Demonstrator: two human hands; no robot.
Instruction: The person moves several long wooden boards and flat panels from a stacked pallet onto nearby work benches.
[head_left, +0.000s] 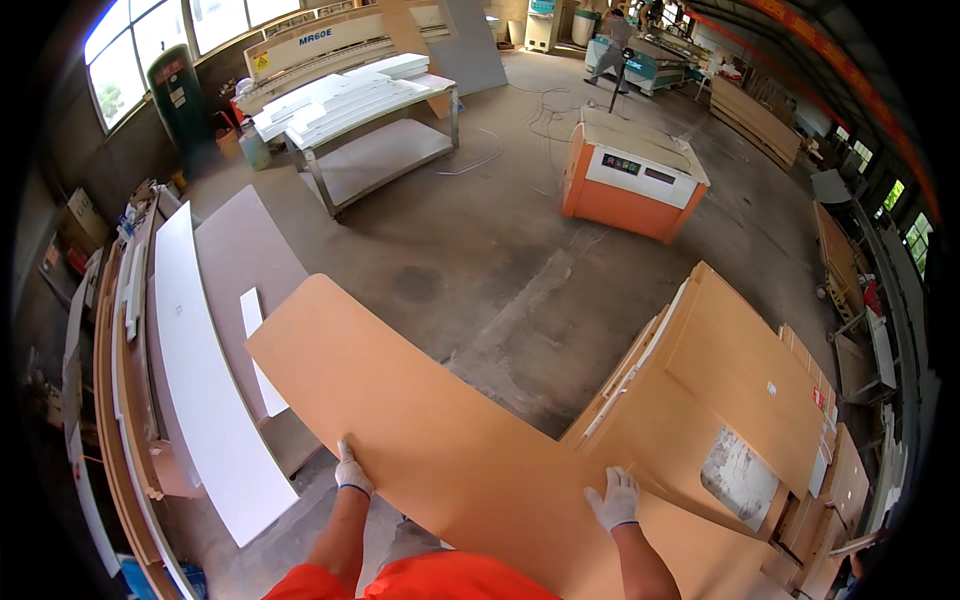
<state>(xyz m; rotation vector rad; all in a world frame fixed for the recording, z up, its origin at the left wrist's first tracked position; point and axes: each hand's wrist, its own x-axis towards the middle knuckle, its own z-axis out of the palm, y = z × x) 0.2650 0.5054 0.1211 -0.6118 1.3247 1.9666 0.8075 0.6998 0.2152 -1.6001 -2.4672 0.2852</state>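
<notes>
A long tan board [440, 410] with rounded far corners stretches in front of me, running from the left middle toward the lower right. My left hand [352, 472], in a pale knitted glove, grips the board's near edge; part of its fingers is hidden. Gloved the same way, my right hand [615, 498] lies on the board's upper face with fingers stretched out. To the right, under or against the board's right part, is a stack of tan panels [730, 370]. A pale mottled patch [738, 475] shows beside an edge of these panels.
At left stand a long white panel [205, 390], a narrow white strip [262, 350] and a brownish panel [235, 235]. Farther off are a metal cart [385, 165] stacked with white boards and an orange-and-white machine [635, 175]. A person [612, 50] stands by machinery at the back.
</notes>
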